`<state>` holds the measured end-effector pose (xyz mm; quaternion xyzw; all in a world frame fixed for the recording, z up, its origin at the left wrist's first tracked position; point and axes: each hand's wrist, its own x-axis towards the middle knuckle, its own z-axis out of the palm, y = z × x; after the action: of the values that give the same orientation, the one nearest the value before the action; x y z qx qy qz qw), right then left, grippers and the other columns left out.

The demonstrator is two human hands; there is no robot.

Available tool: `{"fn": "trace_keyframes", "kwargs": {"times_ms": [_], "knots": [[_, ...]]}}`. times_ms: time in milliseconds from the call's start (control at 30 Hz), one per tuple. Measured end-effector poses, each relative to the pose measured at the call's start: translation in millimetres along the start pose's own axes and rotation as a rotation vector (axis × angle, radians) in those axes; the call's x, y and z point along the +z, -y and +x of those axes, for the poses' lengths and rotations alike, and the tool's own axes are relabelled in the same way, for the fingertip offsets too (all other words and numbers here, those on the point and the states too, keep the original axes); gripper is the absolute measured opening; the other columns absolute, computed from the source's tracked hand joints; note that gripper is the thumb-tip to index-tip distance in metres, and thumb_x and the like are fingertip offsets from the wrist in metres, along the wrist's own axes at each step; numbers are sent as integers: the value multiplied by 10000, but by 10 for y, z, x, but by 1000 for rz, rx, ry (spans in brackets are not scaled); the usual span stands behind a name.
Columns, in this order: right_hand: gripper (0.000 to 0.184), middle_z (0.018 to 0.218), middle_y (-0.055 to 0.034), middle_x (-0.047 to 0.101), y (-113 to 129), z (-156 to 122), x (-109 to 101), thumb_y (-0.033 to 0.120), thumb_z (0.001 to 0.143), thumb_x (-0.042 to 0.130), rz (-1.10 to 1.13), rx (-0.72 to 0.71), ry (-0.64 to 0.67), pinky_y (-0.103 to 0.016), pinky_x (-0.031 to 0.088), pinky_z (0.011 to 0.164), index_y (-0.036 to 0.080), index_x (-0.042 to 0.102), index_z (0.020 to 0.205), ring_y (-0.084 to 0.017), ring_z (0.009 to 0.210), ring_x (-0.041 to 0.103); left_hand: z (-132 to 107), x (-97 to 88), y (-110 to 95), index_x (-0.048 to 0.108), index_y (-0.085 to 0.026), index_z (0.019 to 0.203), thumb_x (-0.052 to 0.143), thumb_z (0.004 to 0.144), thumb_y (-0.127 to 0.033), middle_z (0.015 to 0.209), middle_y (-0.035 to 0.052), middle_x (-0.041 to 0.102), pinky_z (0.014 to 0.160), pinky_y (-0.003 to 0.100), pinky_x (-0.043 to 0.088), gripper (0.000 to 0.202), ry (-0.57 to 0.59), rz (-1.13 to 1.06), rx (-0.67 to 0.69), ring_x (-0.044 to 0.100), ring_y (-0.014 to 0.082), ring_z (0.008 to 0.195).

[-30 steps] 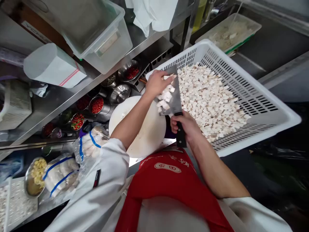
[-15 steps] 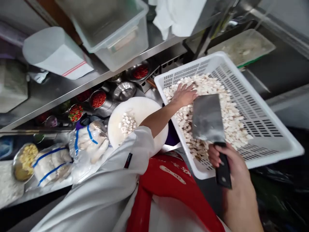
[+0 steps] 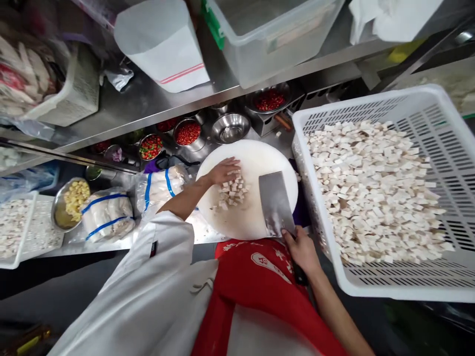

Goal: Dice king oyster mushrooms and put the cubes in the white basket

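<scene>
The left hand is spreading its fingers at the edge of the small white cubes on the round white plastic board, maybe keeping them together, and gripping nothing that shows. The right hand is wrapping its fingers around the wide metal cleaver, likely for control. The white slotted plastic basket is standing close, perhaps for easy reach. The left palm is hiding; the basket's right side is running out of view.

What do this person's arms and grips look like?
A loose white sleeve with a small dark tag covers the left arm to about the elbow. The right arm is bare as far as it shows. The left grip and right grip both wear no glove.
</scene>
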<state>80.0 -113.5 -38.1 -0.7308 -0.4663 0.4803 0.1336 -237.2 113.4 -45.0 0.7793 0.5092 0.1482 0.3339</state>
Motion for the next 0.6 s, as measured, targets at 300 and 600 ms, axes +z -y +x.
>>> {"fn": "trace_keyframes", "kwargs": {"times_ms": [300, 600], "knots": [[299, 587, -9, 543, 724, 317, 937, 501, 782, 565, -33, -15, -76, -323, 359, 583, 282, 362, 787, -237, 602, 553, -398, 435, 177, 694, -240, 1140, 610, 878, -557, 1329, 61, 631, 1176, 432, 365, 420, -186, -201, 121, 517, 220, 1313], [309, 636, -10, 564, 1206, 159, 1764, 517, 787, 579, 83, 37, -108, -324, 379, 571, 280, 383, 815, -251, 630, 569, -340, 536, 272, 719, -243, 1078, 548, 932, -319, 1306, 53, 645, 1158, 448, 394, 238, -373, -440, 7, 523, 202, 1316]]}}
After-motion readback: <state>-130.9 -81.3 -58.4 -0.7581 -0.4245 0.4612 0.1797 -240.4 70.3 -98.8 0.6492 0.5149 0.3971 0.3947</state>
